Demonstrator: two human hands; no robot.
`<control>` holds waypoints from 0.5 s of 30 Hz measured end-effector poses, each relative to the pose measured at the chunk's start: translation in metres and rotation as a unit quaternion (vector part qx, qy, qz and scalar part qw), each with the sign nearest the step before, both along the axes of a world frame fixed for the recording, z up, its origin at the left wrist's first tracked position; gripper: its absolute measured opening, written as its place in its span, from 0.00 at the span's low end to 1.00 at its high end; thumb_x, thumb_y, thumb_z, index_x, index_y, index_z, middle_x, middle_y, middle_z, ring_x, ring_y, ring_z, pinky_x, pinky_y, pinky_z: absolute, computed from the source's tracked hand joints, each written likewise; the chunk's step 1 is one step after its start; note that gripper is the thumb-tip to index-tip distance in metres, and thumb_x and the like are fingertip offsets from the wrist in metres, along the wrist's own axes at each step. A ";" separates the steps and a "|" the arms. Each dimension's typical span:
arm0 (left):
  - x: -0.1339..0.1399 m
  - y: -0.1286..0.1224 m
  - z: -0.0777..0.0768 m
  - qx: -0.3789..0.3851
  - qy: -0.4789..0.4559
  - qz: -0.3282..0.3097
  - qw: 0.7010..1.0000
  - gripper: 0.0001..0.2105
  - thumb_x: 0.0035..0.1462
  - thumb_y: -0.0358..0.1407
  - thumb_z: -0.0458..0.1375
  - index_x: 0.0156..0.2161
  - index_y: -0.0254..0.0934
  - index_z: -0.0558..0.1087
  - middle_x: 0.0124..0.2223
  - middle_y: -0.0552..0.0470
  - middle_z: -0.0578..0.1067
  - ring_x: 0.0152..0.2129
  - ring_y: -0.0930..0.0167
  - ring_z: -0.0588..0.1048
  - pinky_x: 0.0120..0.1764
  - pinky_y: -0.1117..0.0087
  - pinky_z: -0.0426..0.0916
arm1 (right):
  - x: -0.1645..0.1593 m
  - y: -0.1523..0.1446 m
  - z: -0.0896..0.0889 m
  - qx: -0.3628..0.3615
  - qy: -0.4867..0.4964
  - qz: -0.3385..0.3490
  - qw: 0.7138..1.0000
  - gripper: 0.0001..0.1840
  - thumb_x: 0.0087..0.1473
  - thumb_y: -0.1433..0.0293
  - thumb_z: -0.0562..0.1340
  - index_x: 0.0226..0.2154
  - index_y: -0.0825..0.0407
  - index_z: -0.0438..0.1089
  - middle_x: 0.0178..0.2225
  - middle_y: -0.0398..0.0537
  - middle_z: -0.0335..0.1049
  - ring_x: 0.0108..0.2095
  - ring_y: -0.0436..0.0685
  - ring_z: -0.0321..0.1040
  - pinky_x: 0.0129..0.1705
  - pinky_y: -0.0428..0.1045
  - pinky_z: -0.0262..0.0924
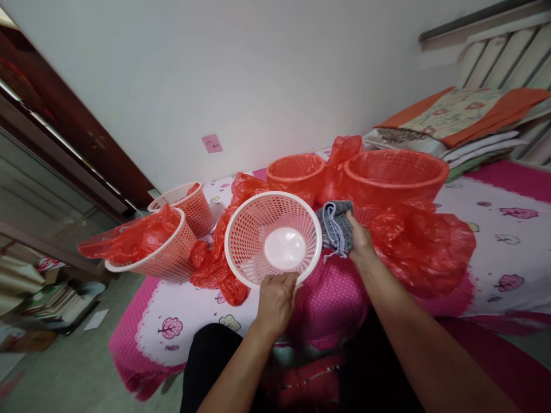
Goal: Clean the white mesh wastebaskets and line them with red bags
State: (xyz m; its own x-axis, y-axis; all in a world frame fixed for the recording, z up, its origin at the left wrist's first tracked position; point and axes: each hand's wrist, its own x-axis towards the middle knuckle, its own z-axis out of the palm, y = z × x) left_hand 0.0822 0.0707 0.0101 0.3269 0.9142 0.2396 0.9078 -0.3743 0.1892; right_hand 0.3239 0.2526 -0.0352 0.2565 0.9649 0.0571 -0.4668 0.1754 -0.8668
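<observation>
A pale pink perforated plastic basket (pixel 232 235) is tilted toward me, its solid round bottom showing inside. My left hand (pixel 276 299) grips its near rim, fingers wrapped over the edge. A folded grey cloth (pixel 338 226) with a light purple border is in my right hand (pixel 360 238), pressed against or close beside the basket's right side; I cannot tell whether they touch. Crumpled red plastic bags (pixel 217 258) lie just left of the basket, and another red bag (pixel 422 244) bunches up right of my right hand.
Two baskets, a small one (pixel 297 179) and a large one (pixel 396 183), look covered in red plastic at the back. On the left stand two pink baskets (pixel 185 261) (pixel 201 211) with red bags. Folded textiles (pixel 469 117) are stacked at the right. The patterned bed cover (pixel 193 321) lies beneath.
</observation>
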 end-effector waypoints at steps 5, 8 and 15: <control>0.000 -0.004 0.000 0.002 -0.041 -0.014 0.999 0.13 0.75 0.38 0.52 0.53 0.39 0.78 0.47 0.43 0.84 0.43 0.60 0.83 0.46 0.60 0.70 | -0.004 -0.008 0.011 -0.063 0.039 0.014 0.997 0.25 0.50 0.43 0.71 0.35 0.47 0.77 0.33 0.49 0.83 0.34 0.63 0.82 0.36 0.57 0.80; 0.000 -0.005 0.001 0.002 -0.067 -0.010 0.998 0.14 0.74 0.38 0.52 0.55 0.39 0.77 0.48 0.43 0.84 0.44 0.60 0.83 0.46 0.60 0.71 | -0.007 -0.011 0.015 -0.067 0.049 0.028 0.996 0.24 0.51 0.44 0.70 0.35 0.47 0.77 0.33 0.48 0.83 0.33 0.63 0.82 0.34 0.57 0.80; 0.001 -0.003 0.002 -0.026 -0.081 -0.017 0.996 0.14 0.73 0.37 0.53 0.57 0.40 0.76 0.50 0.44 0.83 0.44 0.61 0.82 0.45 0.62 0.73 | 0.002 -0.006 0.014 -0.058 0.138 -0.121 0.981 0.23 0.54 0.45 0.67 0.37 0.47 0.77 0.39 0.45 0.83 0.37 0.58 0.81 0.38 0.51 0.79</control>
State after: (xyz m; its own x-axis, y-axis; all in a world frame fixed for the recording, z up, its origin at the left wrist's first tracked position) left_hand 0.0834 0.0682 0.0123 0.3186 0.9160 0.2439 0.8512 -0.3896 0.3516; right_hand 0.3260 0.2468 -0.0214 0.4684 0.8700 -0.1538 -0.6440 0.2171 -0.7336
